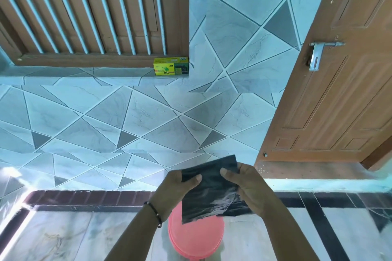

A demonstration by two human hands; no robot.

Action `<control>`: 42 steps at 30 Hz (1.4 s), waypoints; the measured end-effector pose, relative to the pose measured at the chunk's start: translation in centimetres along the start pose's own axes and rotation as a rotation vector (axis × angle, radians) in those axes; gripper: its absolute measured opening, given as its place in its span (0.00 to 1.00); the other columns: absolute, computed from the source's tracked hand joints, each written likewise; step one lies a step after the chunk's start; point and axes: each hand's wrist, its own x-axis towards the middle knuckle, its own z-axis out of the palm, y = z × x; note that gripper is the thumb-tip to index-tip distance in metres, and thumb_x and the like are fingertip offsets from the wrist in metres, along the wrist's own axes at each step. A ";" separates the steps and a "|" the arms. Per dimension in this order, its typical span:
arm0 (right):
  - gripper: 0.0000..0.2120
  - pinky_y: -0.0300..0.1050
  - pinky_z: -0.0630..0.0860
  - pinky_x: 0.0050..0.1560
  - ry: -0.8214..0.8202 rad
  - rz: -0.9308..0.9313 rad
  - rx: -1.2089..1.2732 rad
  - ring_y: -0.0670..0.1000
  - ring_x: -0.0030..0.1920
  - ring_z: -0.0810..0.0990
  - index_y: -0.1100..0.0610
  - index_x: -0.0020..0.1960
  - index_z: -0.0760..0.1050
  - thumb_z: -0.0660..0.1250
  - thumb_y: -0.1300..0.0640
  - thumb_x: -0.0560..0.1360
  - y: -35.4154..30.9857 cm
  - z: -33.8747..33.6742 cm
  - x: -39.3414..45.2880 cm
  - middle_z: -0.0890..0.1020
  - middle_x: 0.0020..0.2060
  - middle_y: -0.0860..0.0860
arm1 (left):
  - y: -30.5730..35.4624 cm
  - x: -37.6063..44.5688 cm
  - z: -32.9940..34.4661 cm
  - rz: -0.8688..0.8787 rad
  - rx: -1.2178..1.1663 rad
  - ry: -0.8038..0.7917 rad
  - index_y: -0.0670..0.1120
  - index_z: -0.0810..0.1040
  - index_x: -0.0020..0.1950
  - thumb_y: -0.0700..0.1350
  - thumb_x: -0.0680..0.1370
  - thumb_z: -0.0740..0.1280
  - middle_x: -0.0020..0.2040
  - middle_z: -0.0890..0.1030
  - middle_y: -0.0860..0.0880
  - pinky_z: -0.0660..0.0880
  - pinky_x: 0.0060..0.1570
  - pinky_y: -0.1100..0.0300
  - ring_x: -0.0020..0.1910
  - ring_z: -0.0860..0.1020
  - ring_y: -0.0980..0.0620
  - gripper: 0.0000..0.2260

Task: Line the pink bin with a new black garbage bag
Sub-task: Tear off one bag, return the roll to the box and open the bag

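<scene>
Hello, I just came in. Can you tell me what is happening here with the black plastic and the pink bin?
A person is holding a folded black garbage bag in both hands, the left hand and the right hand each pinching a side with the thumb on top. The bag is not yet opened. The pink bin stands on the floor just below the hands. A yellow-green bin bag box sits on the window ledge.

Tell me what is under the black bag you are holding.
The pink bin stands on the floor directly below the folded black bag, which the left hand and right hand pinch. The bag covers the bin's far rim, and its inside cannot be seen.
</scene>
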 end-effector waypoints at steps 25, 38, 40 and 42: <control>0.06 0.57 0.79 0.53 0.078 0.068 0.106 0.60 0.45 0.83 0.62 0.45 0.82 0.67 0.62 0.73 1.1 5.6 0.1 0.85 0.44 0.61 | -1.0 -2.7 -3.4 -0.105 -0.189 0.159 0.40 0.81 0.49 0.37 0.74 0.68 0.44 0.85 0.43 0.82 0.45 0.53 0.41 0.84 0.48 0.06; 0.05 0.40 0.76 0.28 0.183 0.030 -0.034 0.50 0.26 0.75 0.64 0.45 0.80 0.68 0.62 0.72 2.0 6.4 -0.6 0.80 0.27 0.56 | -0.6 -3.0 -3.7 -0.064 -0.372 0.272 0.39 0.80 0.46 0.34 0.75 0.66 0.41 0.85 0.43 0.81 0.35 0.62 0.43 0.83 0.46 0.04; 0.10 0.41 0.76 0.30 0.182 0.033 -0.049 0.50 0.25 0.74 0.64 0.45 0.81 0.70 0.58 0.69 2.2 6.7 -0.6 0.79 0.29 0.58 | -0.3 -3.1 -3.8 -0.052 -0.381 0.284 0.40 0.80 0.43 0.36 0.74 0.67 0.35 0.85 0.46 0.80 0.33 0.63 0.38 0.83 0.49 0.03; 0.15 0.41 0.74 0.28 0.171 0.038 -0.040 0.49 0.24 0.72 0.65 0.43 0.80 0.71 0.53 0.65 2.5 7.0 -0.5 0.76 0.28 0.58 | -0.3 -3.1 -3.7 -0.054 -0.371 0.303 0.41 0.80 0.41 0.39 0.75 0.67 0.31 0.83 0.47 0.78 0.29 0.65 0.31 0.81 0.51 0.04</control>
